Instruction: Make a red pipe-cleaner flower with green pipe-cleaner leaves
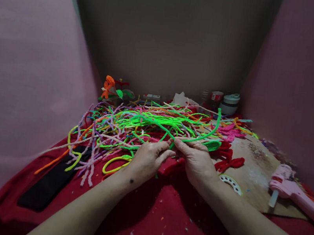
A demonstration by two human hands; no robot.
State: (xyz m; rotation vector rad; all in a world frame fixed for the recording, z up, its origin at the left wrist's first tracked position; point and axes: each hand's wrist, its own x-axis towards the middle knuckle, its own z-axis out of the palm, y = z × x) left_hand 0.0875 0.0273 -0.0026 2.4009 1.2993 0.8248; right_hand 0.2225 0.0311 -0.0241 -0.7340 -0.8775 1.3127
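Between my two hands is a green pipe cleaner [201, 135], its free end curving up to the right and another length running up to the left. My left hand [150, 158] pinches it near the middle with thumb and forefinger. Close beside it, my right hand [195, 155] also grips the green pipe cleaner, fingertips almost touching the left ones. A green looped piece [211, 145] shows just behind the right hand; whether it joins the held one I cannot tell. Behind both hands spreads a tangled heap of many-coloured pipe cleaners [120, 121].
A pink glue gun [286, 185] lies on a stained board [257, 161] at right, near a white ring with holes [231, 183]. Red looped shapes [230, 163] lie by the board. A black flat object [47, 187] is at left. Cups [229, 104] and an orange flower [108, 86] stand behind.
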